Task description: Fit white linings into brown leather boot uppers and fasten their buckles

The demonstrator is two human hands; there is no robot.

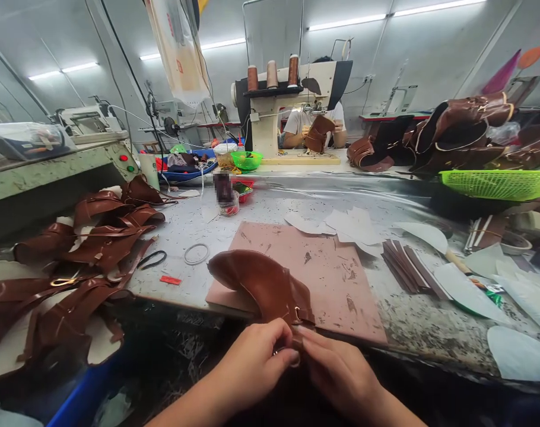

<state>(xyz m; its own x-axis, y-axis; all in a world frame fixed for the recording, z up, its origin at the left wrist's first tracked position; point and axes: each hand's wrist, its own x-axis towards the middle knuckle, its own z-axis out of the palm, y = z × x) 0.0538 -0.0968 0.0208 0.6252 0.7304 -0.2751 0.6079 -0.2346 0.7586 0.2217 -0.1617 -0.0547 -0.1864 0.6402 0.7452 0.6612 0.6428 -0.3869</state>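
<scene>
Pinching brown leather (270, 284) with left hand (260, 350) and right hand (341, 360) closed; perhaps risking creases against the board (336, 284) just beyond by uneven tugging.

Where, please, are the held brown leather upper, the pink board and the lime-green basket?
Brown leather upper (269, 287), head view: its visible middle.
Pink board (327, 276), head view: bare right part.
Lime-green basket (496, 184), head view: mesh wall.

A smooth brown leather piece (267, 287), curved and fitted with a small metal loop (298, 312), is held tilted at lower centre, its broad rounded end pointed upper left.
</scene>
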